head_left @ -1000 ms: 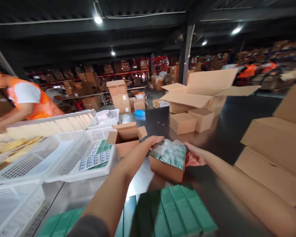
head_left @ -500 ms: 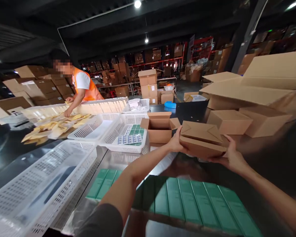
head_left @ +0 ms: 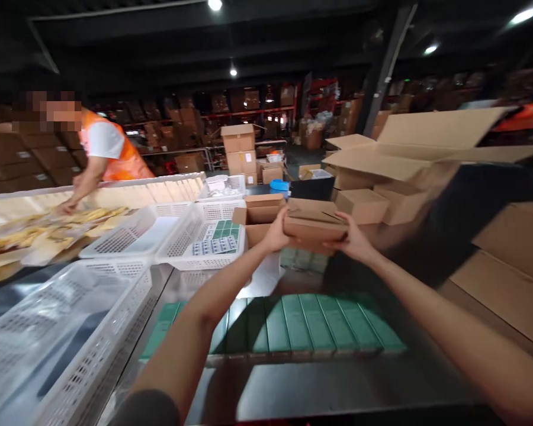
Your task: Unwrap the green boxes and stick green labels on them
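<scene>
Here's the small carton (head_left: pixel 313 229) up between my two hands, above the middle of the tabletop (head_left: pixel 293 393) and well back from its near edge. Left hand (head_left: pixel 278 232) clamps one end, right hand (head_left: pixel 354 239) the other, each spread only as far as the cardboard needs. Right below sits a block of green packs (head_left: pixel 304 260); whether it touches the carton's underside, I can't tell. Here's the danger: tip one end more than the other and a cardboard edge could catch those packs and knock them askew. Squeeze too hard and the thin walls might buckle. A swing leftward could bump the open carton (head_left: pixel 258 234) just beside my left hand, and a dropped forearm might push the row of green boxes (head_left: pixel 299 325) askew, since that surface looks slick. Now the materials: matte brown board, squared off, creased flaps on top with a dark slit between them. The green boxes are long, smooth and faintly glossy, side by side near the front edge. Polished metal beneath, throwing back light, and at the left a stiff white plastic basket (head_left: pixel 177 239), pierced with holes, printed sheets (head_left: pixel 215 245) flat inside.
</scene>
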{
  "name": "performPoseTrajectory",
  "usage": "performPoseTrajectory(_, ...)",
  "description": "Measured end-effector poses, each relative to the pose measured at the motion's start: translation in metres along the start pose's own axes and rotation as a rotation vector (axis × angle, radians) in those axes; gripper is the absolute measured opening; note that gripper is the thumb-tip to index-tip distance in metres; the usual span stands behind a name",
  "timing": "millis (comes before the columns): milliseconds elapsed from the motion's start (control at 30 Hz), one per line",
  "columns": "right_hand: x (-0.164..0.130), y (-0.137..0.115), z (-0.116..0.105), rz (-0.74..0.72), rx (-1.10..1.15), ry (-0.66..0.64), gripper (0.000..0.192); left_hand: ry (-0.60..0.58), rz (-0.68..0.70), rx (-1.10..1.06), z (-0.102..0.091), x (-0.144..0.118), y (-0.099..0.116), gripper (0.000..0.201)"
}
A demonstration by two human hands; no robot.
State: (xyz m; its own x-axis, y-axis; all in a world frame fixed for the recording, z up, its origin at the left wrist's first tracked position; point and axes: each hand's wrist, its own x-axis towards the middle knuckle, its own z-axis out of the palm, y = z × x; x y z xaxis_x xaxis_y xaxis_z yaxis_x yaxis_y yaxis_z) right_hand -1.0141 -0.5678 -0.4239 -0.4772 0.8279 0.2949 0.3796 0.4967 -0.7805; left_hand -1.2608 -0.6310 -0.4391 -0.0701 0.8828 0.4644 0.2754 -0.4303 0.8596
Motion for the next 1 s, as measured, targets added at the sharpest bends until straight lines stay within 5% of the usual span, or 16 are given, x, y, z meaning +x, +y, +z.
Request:
performPoseTrajectory(167,0.017,-0.028,-0.011,-0.185,0.153,0.059,0.128,0.079,0.105,0.049,-0.019,0.010,0.029,0.122)
performPoseTrajectory(300,0.030,-0.063,-0.036,-0.541,-0.014,0.187,0.143,0.254,0.198,-0.120,-0.028,0.033,0.074,0.126)
performPoseTrajectory(400,0.037,-0.088,-0.054,-0.604,-0.338,0.334,0.112,0.360,0.017,-0.353,-0.040,0.049,0.111,0.111)
performPoseTrajectory(500,0.044,-0.099,-0.062,-0.280,-0.258,0.581,0.067,0.359,-0.100,-0.534,-0.060,0.038,0.134,0.075)
performPoseTrajectory(600,0.055,-0.096,-0.061,0.170,0.126,0.795,0.059,0.385,-0.106,-0.515,-0.080,-0.019,0.135,0.060)
performPoseTrajectory(700,0.071,-0.087,-0.048,0.401,0.409,0.772,0.048,0.502,-0.111,-0.323,-0.096,-0.113,0.115,0.068)
performPoseTrajectory(867,0.106,-0.106,0.005,0.487,0.669,0.581,0.036,0.816,-0.269,-0.111,-0.116,-0.273,0.076,0.061)
performPoseTrajectory(1000,0.135,-0.158,0.077,0.463,0.773,0.394,0.032,1.120,-0.381,-0.082,-0.119,-0.350,0.066,0.061)
